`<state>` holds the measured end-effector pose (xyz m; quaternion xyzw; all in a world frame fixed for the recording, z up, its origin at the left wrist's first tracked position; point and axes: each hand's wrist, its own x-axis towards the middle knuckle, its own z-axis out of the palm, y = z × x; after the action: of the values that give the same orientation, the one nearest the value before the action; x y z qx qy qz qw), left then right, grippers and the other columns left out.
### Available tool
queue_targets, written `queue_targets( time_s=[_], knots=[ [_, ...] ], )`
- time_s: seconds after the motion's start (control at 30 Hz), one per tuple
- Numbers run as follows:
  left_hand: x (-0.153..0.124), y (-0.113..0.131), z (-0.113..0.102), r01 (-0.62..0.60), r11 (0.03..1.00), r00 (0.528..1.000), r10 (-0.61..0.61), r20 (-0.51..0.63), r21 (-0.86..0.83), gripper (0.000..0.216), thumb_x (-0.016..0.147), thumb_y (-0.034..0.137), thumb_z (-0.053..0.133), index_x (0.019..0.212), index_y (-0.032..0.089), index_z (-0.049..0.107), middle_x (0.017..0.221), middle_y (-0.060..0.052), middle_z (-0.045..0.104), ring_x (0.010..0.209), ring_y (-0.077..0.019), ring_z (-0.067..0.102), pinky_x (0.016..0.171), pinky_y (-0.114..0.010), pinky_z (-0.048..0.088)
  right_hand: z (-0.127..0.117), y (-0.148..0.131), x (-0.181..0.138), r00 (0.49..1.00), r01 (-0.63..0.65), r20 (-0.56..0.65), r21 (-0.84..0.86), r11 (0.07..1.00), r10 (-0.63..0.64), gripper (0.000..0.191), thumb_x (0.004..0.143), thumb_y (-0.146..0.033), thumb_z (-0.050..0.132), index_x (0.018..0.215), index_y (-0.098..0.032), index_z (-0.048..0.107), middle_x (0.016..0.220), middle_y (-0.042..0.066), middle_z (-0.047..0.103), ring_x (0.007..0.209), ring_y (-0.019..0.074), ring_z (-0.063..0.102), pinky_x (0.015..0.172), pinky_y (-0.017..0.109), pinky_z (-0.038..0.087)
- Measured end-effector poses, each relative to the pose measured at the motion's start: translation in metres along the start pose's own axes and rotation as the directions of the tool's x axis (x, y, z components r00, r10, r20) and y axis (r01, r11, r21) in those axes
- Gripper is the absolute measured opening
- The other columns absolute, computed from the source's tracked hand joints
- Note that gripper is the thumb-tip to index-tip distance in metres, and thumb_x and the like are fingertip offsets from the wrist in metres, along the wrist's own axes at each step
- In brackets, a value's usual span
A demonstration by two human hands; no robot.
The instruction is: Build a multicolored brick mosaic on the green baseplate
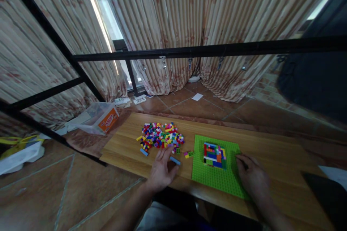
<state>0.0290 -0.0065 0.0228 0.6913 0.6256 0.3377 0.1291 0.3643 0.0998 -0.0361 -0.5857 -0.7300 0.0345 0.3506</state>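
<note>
My left hand point(160, 171) rests at the near edge of a heap of mixed toy bricks point(161, 135), fingers stretched out and apart from the thumb. Just right of its thumb and fingers lies a long light-blue brick point(175, 160). A green baseplate point(200, 173) is on the table to the right, bearing a low multicoloured brick build point(214, 156). At the baseplate's right edge, my right hand point(252, 174) has thumb and fingers curled together; whatever they may hold is hidden. Between heap and baseplate lie a few yellow, pink and green bricks point(188, 154).
All this is on a wooden table point(282, 158). Another light-blue brick point(144, 152) lies left of the heap. A clear plastic box point(99, 115) with an orange label stands on the floor beyond the left end. A black metal bar point(206, 50) crosses in front of the curtains point(173, 11).
</note>
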Motion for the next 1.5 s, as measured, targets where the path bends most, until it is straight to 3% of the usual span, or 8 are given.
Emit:
queue_targets(
  time_s=[0.17, 0.3, 0.53, 0.7, 0.97, 1.23, 1.33, 1.5],
  knots=[
    [-0.009, -0.004, 0.006, 0.08, 0.997, 0.996, -0.081, -0.027, -0.004, 0.079, 0.072, 0.024, 0.067, 0.142, 0.021, 0.03, 0.131, -0.012, 0.052, 0.12, -0.0292, 0.048, 0.102, -0.049, 0.04, 0.001, 0.004, 0.0, 1.0, 0.03, 0.001, -0.032, 0.999, -0.03, 0.043, 0.088, -0.046, 0.038, 0.091, -0.016, 0.068, 0.099, 0.014, 0.066, 0.087, 0.0264, 0.062, 0.082, 0.041, 0.049],
    [-0.002, 0.002, 0.013, 0.039, 0.998, 0.999, -0.038, -0.018, 0.054, 0.078, 0.073, 0.031, 0.069, 0.141, 0.022, 0.033, 0.133, -0.012, 0.051, 0.123, -0.0308, 0.045, 0.103, -0.051, 0.038, 0.002, 0.006, -0.001, 0.999, 0.04, 0.003, -0.04, 0.998, -0.04, 0.042, 0.087, -0.046, 0.039, 0.092, -0.016, 0.068, 0.101, 0.014, 0.066, 0.089, 0.0269, 0.061, 0.084, 0.041, 0.048],
    [0.028, 0.025, 0.039, -0.155, 0.982, 0.981, 0.14, 0.131, 0.109, 0.058, 0.078, 0.03, 0.065, 0.132, 0.022, 0.045, 0.137, -0.009, 0.049, 0.126, -0.0283, 0.042, 0.106, -0.048, 0.035, 0.001, 0.006, -0.001, 0.999, 0.048, 0.001, -0.059, 0.997, -0.048, 0.042, 0.088, -0.046, 0.038, 0.092, -0.017, 0.068, 0.1, 0.014, 0.066, 0.087, 0.0263, 0.061, 0.082, 0.041, 0.049],
    [0.035, 0.024, 0.048, -0.22, 0.967, 0.962, 0.193, 0.194, 0.132, 0.032, 0.087, 0.03, 0.054, 0.119, 0.023, 0.055, 0.12, -0.006, 0.06, 0.117, -0.0244, 0.048, 0.104, -0.047, 0.035, 0.001, 0.005, -0.001, 0.998, 0.059, -0.014, -0.065, 0.996, -0.06, 0.04, 0.087, -0.044, 0.039, 0.091, -0.017, 0.068, 0.099, 0.013, 0.066, 0.087, 0.0264, 0.062, 0.081, 0.04, 0.049],
    [0.011, 0.004, 0.023, -0.299, 0.946, 0.938, 0.267, 0.22, 0.127, 0.019, 0.092, 0.025, 0.044, 0.097, 0.02, 0.062, 0.102, -0.007, 0.064, 0.1, -0.0195, 0.054, 0.094, -0.037, 0.043, -0.002, 0.001, -0.001, 0.999, 0.039, -0.002, -0.077, 0.996, -0.039, 0.041, 0.087, -0.045, 0.037, 0.092, -0.017, 0.068, 0.096, 0.013, 0.066, 0.084, 0.0271, 0.062, 0.078, 0.04, 0.049],
    [0.003, -0.034, -0.016, -0.406, 0.904, 0.897, 0.367, 0.246, 0.131, 0.021, 0.094, 0.019, 0.041, 0.094, 0.019, 0.062, 0.098, -0.007, 0.064, 0.093, -0.0172, 0.056, 0.086, -0.031, 0.046, -0.001, 0.002, -0.001, 0.999, 0.045, -0.011, -0.046, 0.998, -0.045, 0.04, 0.086, -0.045, 0.041, 0.092, -0.017, 0.068, 0.097, 0.013, 0.065, 0.083, 0.0261, 0.061, 0.078, 0.039, 0.048],
    [0.009, -0.047, -0.025, -0.446, 0.871, 0.89, 0.406, 0.208, 0.205, 0.017, 0.093, 0.019, 0.045, 0.09, 0.018, 0.062, 0.096, -0.006, 0.065, 0.09, -0.0173, 0.057, 0.084, -0.032, 0.047, -0.001, 0.003, -0.002, 0.998, 0.061, -0.033, -0.037, 0.997, -0.062, 0.04, 0.087, -0.045, 0.041, 0.09, -0.016, 0.069, 0.095, 0.013, 0.065, 0.083, 0.0254, 0.061, 0.078, 0.039, 0.048],
    [0.017, -0.064, -0.036, -0.438, 0.846, 0.898, 0.426, 0.109, 0.303, 0.017, 0.091, 0.016, 0.046, 0.099, 0.019, 0.061, 0.101, -0.007, 0.065, 0.099, -0.0188, 0.058, 0.091, -0.037, 0.047, -0.001, 0.002, -0.001, 0.998, 0.057, -0.031, -0.059, 0.997, -0.058, 0.042, 0.088, -0.046, 0.039, 0.09, -0.016, 0.068, 0.097, 0.013, 0.066, 0.085, 0.0258, 0.061, 0.077, 0.038, 0.049]
  ],
)
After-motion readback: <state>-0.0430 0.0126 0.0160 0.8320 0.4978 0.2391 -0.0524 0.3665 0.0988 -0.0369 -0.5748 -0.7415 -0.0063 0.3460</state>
